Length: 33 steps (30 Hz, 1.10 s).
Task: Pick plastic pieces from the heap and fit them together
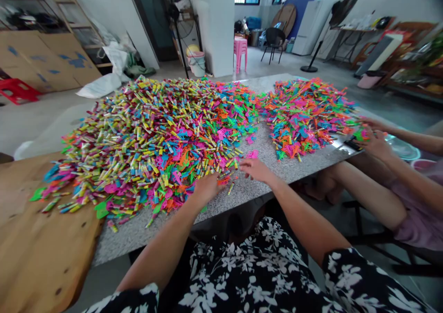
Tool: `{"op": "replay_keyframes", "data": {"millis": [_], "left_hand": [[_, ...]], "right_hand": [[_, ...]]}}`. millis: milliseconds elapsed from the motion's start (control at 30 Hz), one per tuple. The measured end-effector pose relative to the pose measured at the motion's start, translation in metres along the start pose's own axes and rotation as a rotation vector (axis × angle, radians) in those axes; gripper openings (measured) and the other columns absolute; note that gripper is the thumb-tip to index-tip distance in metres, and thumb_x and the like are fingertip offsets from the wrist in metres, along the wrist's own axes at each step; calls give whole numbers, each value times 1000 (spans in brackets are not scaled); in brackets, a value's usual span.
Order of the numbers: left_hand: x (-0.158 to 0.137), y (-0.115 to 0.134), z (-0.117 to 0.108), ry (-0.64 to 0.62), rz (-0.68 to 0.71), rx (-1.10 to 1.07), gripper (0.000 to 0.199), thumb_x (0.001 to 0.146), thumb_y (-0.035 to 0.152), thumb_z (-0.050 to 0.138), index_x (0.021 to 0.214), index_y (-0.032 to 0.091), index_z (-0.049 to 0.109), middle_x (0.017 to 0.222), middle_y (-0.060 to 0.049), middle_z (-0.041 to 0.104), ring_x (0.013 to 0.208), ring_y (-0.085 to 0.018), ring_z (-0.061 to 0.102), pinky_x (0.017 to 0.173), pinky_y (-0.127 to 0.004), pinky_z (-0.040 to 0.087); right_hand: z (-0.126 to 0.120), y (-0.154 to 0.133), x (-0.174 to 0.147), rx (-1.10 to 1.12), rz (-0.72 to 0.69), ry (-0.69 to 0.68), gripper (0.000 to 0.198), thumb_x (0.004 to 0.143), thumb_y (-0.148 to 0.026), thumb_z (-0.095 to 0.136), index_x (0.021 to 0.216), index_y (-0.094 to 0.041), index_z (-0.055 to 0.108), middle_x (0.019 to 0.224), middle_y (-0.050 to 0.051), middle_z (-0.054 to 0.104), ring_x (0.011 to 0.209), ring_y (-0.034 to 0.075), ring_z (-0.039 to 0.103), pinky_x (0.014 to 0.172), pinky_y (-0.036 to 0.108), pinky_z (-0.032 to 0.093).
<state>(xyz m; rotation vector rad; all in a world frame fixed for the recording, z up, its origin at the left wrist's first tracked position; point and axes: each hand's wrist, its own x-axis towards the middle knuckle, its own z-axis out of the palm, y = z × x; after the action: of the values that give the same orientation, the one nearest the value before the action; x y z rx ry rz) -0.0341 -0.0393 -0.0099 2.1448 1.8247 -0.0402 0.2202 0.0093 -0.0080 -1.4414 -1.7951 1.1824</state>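
Observation:
On the speckled stone table (265,140) lies a large heap of small wrapped tubes (138,119) mixed with bright plastic pieces. My left hand (206,189) is at the heap's front edge, fingers curled round an orange plastic piece (224,180) that pokes out by the fingertips. Just right of it, my right hand (256,170) hovers low over the table, fingers bent and apart, with nothing visible in them. A pink plastic piece (253,154) lies just beyond its fingers. One loose wrapped tube (231,188) lies between my hands.
A second heap of coloured plastic pieces (304,115) spreads to the right. There a co-worker's hands (375,140) hold a green and orange piece. A wooden board (44,248) adjoins the table at left. Basins (403,149) stand beyond the table's right edge.

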Motion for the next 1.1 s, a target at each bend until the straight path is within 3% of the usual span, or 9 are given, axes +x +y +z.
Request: {"op": "replay_keyframes", "data": {"millis": [133, 233, 333, 533, 700, 800, 933, 1033, 1100], "left_hand": [[-4, 2, 9, 43, 22, 18, 51, 90, 50, 77, 130, 20, 66, 135, -19, 70, 122, -36, 69, 94, -38, 51], [-7, -1, 13, 70, 20, 25, 56, 87, 47, 82, 133, 18, 64, 138, -21, 68, 125, -37, 67, 96, -39, 51], [-8, -6, 15, 81, -9, -53, 37, 89, 45, 79, 116, 21, 71, 120, -16, 75, 116, -34, 70, 93, -38, 50], [-8, -25, 10, 222, -125, -527, 22, 88, 42, 74, 94, 22, 69, 85, -3, 73, 81, -22, 68, 73, -30, 48], [-14, -40, 2, 121, -133, -1070, 38, 80, 52, 77, 94, 20, 63, 77, -1, 70, 66, -18, 66, 60, -28, 49], [-17, -43, -4, 109, -119, -1202, 47, 77, 56, 82, 98, 19, 63, 71, 1, 67, 56, -13, 58, 53, -25, 43], [-22, -42, -16, 85, -93, -1211, 59, 76, 64, 84, 108, 17, 67, 68, 4, 62, 51, -9, 46, 50, -24, 34], [-25, -38, -23, 57, -18, -1128, 57, 79, 63, 82, 109, 17, 68, 72, 3, 62, 57, -9, 48, 54, -24, 36], [-25, -35, -25, 69, 27, -1065, 53, 79, 60, 83, 107, 17, 68, 75, 3, 63, 61, -10, 49, 57, -24, 38]], "right_hand": [[45, 4, -8, -409, -169, -101, 19, 97, -22, 67, 112, -19, 78, 117, 11, 76, 105, 24, 71, 95, 34, 53], [60, 6, -3, -522, -153, -77, 27, 99, -20, 62, 123, -16, 75, 126, 15, 72, 113, 25, 69, 101, 33, 50], [65, 7, 7, -538, -192, -43, 30, 102, -19, 60, 129, -16, 71, 130, 15, 70, 120, 24, 67, 103, 31, 49], [69, 6, 14, -661, -267, -109, 25, 103, -25, 62, 125, -18, 72, 139, 15, 64, 122, 26, 66, 100, 33, 50], [71, 6, 14, -770, -215, -126, 26, 101, -26, 63, 124, -18, 73, 138, 19, 64, 111, 30, 70, 93, 36, 53], [68, 2, 17, -669, -200, -52, 20, 101, -29, 64, 115, -17, 74, 133, 18, 67, 111, 29, 69, 95, 37, 52], [65, -11, 17, -193, -192, 160, 22, 104, -36, 59, 112, -18, 68, 110, 10, 75, 103, 23, 69, 93, 35, 53], [68, -28, 9, 164, -243, 108, 26, 103, -44, 57, 110, -20, 65, 95, 5, 75, 87, 20, 70, 83, 33, 54], [72, -39, 1, 236, -292, 46, 27, 101, -46, 60, 108, -21, 66, 92, 3, 74, 83, 20, 69, 79, 32, 54]]}}
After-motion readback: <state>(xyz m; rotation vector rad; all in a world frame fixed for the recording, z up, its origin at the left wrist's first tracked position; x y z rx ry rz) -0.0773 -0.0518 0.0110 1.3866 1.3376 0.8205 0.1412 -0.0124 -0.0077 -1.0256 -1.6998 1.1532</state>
